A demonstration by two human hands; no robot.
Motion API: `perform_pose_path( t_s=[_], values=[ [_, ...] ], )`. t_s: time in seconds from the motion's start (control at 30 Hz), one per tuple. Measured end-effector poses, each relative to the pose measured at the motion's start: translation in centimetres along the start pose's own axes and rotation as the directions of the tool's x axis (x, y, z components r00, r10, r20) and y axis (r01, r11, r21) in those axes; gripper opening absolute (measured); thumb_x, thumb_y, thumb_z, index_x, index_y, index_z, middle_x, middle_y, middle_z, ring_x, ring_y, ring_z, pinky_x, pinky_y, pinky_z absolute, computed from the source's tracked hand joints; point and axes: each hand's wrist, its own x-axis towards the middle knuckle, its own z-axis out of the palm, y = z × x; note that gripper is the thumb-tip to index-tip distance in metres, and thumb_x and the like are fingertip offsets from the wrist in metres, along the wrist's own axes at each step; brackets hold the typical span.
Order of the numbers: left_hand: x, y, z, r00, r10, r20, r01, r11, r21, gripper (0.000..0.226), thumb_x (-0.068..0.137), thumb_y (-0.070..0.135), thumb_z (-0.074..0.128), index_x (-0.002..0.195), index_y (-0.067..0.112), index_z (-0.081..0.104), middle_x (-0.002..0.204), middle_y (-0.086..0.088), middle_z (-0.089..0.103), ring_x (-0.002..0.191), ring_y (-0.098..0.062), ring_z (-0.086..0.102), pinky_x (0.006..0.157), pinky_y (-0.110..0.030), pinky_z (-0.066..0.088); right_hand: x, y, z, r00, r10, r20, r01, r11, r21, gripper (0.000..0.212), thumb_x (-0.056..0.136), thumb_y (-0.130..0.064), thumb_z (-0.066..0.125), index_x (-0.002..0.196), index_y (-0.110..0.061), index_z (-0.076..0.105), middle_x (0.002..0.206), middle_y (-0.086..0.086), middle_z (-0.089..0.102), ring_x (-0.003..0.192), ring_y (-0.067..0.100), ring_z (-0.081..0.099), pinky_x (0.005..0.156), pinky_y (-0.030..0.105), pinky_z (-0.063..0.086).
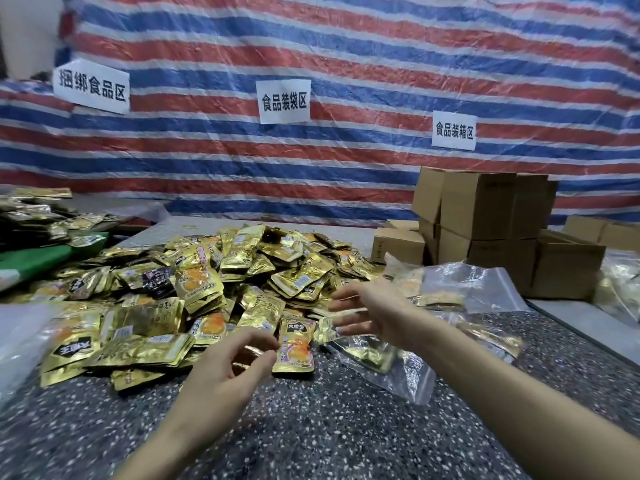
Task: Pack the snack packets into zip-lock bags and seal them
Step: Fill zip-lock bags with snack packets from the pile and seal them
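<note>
Fingers [258, 344] of left hand [221, 372], lower centre of frame: curled loosely, thumb and forefinger apart, tips just beside a gold-and-orange snack packet [296, 346] at the near edge of the heap; not closed on it, nothing grasped

Right hand [375, 311], right of centre: spread and released, fingers pointing left, blurred. It hovers over the mouth end of a clear zip-lock bag [398, 358] lying flat on the table [311, 427]; cannot tell if the fingers touch the bag. Bag already holds several gold packets

Main heap of snack packets [225, 278]: centre of frame, loose pile on the table, mostly gold foil, a few dark ones mixed in

Second clear bag [481, 282], with packets inside, lies right of the heap, behind the right hand, just in front of the boxes

Cardboard boxes [485, 230]: stacked, closed, middle right. More bagged packets at far right edge, partly cut off

Upper left: further packets [38, 216] stacked on a green surface

Background: red, white and blue striped tarp [346, 64] carrying three white paper signs [284, 101] with printed characters

Table surface dark speckled; both forearms bare
</note>
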Motion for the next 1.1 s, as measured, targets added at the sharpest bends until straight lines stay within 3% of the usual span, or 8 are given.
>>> perform_pose_path(
  t_s=[0.23,0.37,0.43,0.53,0.7,0.93,1.03,1.1],
  values=[
    [-1.2,-1.7,-6.6,0.969,-0.071,-0.235,0.096,0.991,0.097,0.01,0.095,0.02,0.065,0.092,0.029,0.07,0.09,0.005,0.071,0.083,-0.004,0.065,0.067,-0.018,0.053,-2.0,2.4,6.0,0.96,-0.132,0.245,0.171,0.975,-0.145,0.017,0.1,-0.017,0.059,0.109,-0.005,0.067,0.089,0.013,0.073,0.067,0.024,0.069,0.055,0.033,0.058],
    [-1.3,-3.4,-10.4,0.922,-0.053,-0.384,0.181,0.935,0.306,0.004,0.095,0.026,0.065,0.096,0.029,0.067,0.097,0.012,0.067,0.088,-0.001,0.062,0.065,-0.014,0.046,-1.7,5.1,8.8,0.942,-0.198,0.27,0.271,0.924,-0.269,0.015,0.097,-0.015,0.062,0.112,-0.014,0.064,0.104,0.01,0.07,0.067,0.017,0.071,0.054,0.028,0.056],
    [-1.3,-4.8,-12.4,0.891,-0.053,-0.451,0.295,0.823,0.486,0.016,0.095,0.032,0.063,0.11,0.028,0.067,0.113,0.009,0.065,0.106,-0.012,0.059,0.08,-0.029,0.048,-1.5,6.8,9.5,0.933,-0.242,0.264,0.322,0.892,-0.318,0.017,0.096,-0.017,0.063,0.113,-0.019,0.062,0.108,0.006,0.067,0.069,0.015,0.071,0.058,0.028,0.056],
    [-1.5,-6.8,-15.3,0.843,-0.06,-0.535,0.486,0.509,0.71,0.037,0.09,0.029,0.057,0.126,0.028,0.06,0.13,0.002,0.059,0.118,-0.022,0.051,0.098,-0.04,0.041,-1.5,9.3,10.0,0.937,-0.296,0.184,0.341,0.889,-0.306,0.016,0.097,-0.019,0.062,0.112,-0.022,0.062,0.107,0.005,0.066,0.071,0.017,0.071,0.057,0.028,0.057],
    [-2.5,-9.1,-18.5,0.69,-0.26,-0.676,0.722,0.167,0.672,0.04,0.091,0.032,0.051,0.128,0.016,0.056,0.132,-0.006,0.054,0.121,-0.026,0.049,0.096,-0.038,0.038,-1.6,11.0,9.6,0.912,-0.4,0.086,0.409,0.894,-0.182,0.012,0.097,-0.009,0.061,0.101,-0.018,0.068,0.09,0.012,0.069,0.062,0.017,0.064,0.052,0.03,0.054],
    [-3.0,-8.7,-19.8,0.712,-0.214,-0.669,0.698,0.11,0.708,0.015,0.089,0.027,0.062,0.102,0.021,0.059,0.113,-0.004,0.066,0.107,-0.026,0.061,0.078,-0.032,0.043,-1.4,11.1,9.3,0.914,-0.405,0.03,0.406,0.912,-0.054,0.016,0.096,-0.001,0.059,0.091,-0.01,0.072,0.079,0.013,0.069,0.054,0.015,0.059,0.042,0.028,0.046],
    [-3.0,-8.5,-20.3,0.684,-0.244,-0.687,0.728,0.166,0.665,0.01,0.084,0.016,0.064,0.086,0.017,0.054,0.101,-0.006,0.068,0.094,-0.029,0.064,0.068,-0.03,0.039,-1.3,11.3,9.2,0.917,-0.398,0.025,0.399,0.917,-0.031,0.016,0.096,0.0,0.059,0.091,-0.008,0.071,0.079,0.015,0.067,0.054,0.017,0.059,0.042,0.029,0.046],
    [-2.8,-8.3,-20.6,0.668,-0.277,-0.691,0.744,0.217,0.632,0.021,0.081,0.027,0.075,0.082,0.014,0.059,0.088,-0.005,0.069,0.082,-0.028,0.064,0.064,-0.029,0.037,-1.2,11.3,9.2,0.918,-0.397,0.024,0.397,0.917,-0.023,0.016,0.096,0.0,0.059,0.09,-0.008,0.071,0.079,0.016,0.067,0.054,0.018,0.058,0.042,0.028,0.046]
  ],
)
